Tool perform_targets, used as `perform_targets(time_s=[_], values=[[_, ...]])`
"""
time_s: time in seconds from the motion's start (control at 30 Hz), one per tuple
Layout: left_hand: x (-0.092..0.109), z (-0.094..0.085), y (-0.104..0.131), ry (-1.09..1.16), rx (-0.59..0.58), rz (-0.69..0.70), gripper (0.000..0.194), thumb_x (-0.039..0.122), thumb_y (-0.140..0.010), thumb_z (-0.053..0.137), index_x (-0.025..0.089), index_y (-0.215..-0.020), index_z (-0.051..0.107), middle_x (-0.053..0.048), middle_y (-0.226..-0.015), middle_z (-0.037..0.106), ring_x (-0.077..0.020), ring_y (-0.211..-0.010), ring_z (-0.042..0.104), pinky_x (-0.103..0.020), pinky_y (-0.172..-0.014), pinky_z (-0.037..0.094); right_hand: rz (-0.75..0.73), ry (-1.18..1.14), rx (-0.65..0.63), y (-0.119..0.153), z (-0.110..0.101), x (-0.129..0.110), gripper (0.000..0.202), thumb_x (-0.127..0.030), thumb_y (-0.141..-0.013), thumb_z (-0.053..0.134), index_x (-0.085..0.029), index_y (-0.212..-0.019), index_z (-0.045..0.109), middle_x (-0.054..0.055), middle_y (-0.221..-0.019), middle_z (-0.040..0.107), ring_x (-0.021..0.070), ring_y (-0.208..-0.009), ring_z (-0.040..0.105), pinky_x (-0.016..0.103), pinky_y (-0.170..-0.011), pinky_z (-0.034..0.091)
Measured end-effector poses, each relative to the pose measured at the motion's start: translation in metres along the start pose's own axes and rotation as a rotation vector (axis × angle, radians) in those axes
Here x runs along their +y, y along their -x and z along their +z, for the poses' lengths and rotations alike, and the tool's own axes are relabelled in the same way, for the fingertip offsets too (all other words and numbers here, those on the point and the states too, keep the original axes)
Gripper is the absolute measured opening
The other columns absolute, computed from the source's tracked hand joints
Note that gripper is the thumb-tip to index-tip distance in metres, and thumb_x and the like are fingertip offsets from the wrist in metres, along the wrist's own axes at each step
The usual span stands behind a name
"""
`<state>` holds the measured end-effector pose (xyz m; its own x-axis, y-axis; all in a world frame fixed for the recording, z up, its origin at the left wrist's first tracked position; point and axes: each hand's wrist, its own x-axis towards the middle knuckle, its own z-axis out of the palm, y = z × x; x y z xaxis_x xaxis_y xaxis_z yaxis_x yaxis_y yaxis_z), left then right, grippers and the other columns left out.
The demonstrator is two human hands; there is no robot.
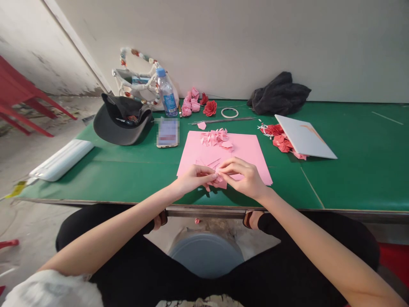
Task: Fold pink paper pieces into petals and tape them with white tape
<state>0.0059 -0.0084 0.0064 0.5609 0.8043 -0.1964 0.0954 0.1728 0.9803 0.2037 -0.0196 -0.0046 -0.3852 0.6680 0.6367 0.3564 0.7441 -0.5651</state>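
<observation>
My left hand (pixel 196 178) and my right hand (pixel 242 174) meet fingertip to fingertip above the front part of some pink paper sheets (pixel 251 151). Both pinch a small piece of pink paper (pixel 219 181), mostly covered by the fingers. Flat pink paper pieces (pixel 207 163) lie just behind my left hand. Farther back on the sheets sits a heap of small folded pink paper pieces (pixel 214 137).
Behind the sheets lie thin wires (pixel 226 120), a tape roll (pixel 229 112) and paper flowers (pixel 210 108). Left are a phone (pixel 168 132), bottle (pixel 166 96) and cap (pixel 123 121). Right, a white board (pixel 306 136) leans over red paper flowers (pixel 283 143), near black cloth (pixel 279 94).
</observation>
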Motion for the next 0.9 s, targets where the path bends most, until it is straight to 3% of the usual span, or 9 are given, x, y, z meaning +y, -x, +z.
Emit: perform_targets(time_s=[0.13, 0.3, 0.4, 0.9], values=[[-0.001, 0.001, 0.001, 0.025, 0.013, -0.003, 0.028, 0.037, -0.078, 0.070, 0.010, -0.085, 0.072, -0.010, -0.079, 0.071, -0.0168, -0.074, 0.065, -0.024, -0.059, 0.052, 0.051, -0.028, 0.004, -0.001, -0.001, -0.004, 0.006, -0.018, -0.084, 0.061, -0.020, -0.084, 0.067, 0.005, -0.092, 0.067, 0.0153, -0.084, 0.065, 0.028, -0.071, 0.060], [-0.003, -0.001, -0.001, -0.045, 0.009, 0.032, 0.026, 0.036, -0.078, 0.069, 0.011, -0.083, 0.072, -0.008, -0.076, 0.071, -0.0153, -0.067, 0.064, -0.025, -0.057, 0.052, 0.517, -0.258, -0.091, -0.008, -0.004, -0.004, 0.014, -0.029, -0.084, 0.061, -0.018, -0.089, 0.067, 0.005, -0.088, 0.069, 0.0167, -0.079, 0.066, 0.026, -0.062, 0.056], [-0.004, -0.003, -0.002, -0.112, -0.015, 0.043, 0.025, 0.036, -0.079, 0.067, 0.011, -0.080, 0.072, -0.007, -0.074, 0.071, -0.0150, -0.065, 0.064, -0.025, -0.057, 0.053, 0.635, -0.342, -0.168, -0.011, -0.004, 0.000, 0.014, -0.029, -0.080, 0.065, -0.015, -0.077, 0.067, 0.003, -0.074, 0.066, 0.0138, -0.063, 0.062, 0.026, -0.058, 0.053], [-0.001, 0.003, 0.001, -0.061, 0.005, -0.015, 0.028, 0.038, -0.082, 0.065, 0.010, -0.084, 0.070, -0.008, -0.075, 0.070, -0.0159, -0.071, 0.064, -0.023, -0.057, 0.051, 0.655, -0.386, -0.057, -0.007, 0.005, -0.002, 0.016, -0.031, -0.077, 0.067, -0.016, -0.073, 0.065, 0.002, -0.070, 0.064, 0.0138, -0.062, 0.059, 0.028, -0.058, 0.050]])
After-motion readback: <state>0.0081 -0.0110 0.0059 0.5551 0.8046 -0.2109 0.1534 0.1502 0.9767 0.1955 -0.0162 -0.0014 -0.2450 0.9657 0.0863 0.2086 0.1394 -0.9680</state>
